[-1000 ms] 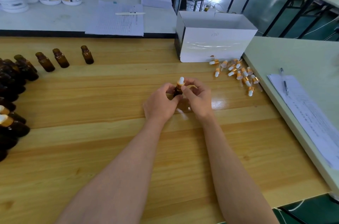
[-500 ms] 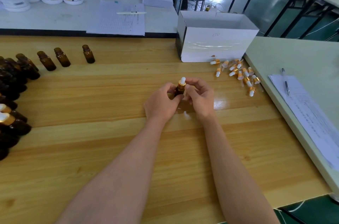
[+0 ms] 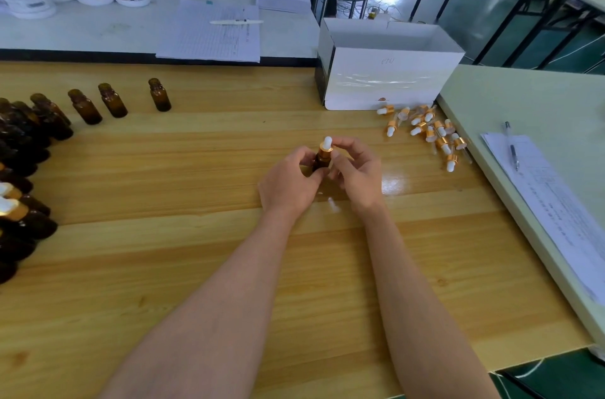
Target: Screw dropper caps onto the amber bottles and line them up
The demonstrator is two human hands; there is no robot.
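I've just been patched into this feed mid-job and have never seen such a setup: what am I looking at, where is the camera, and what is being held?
There is no machine here. These are a person's two bare arms, filmed by one wide-angle camera worn on the head, looking forward and down. The left hand grips a small amber bottle at the middle of the wooden table. The right hand pinches the dropper cap sitting on the bottle's neck. Loose caps lie heaped to the right, in front of an open white box. Uncapped bottles stand at the far left, with a few capped bottles at the left edge. Papers lie on the side table.
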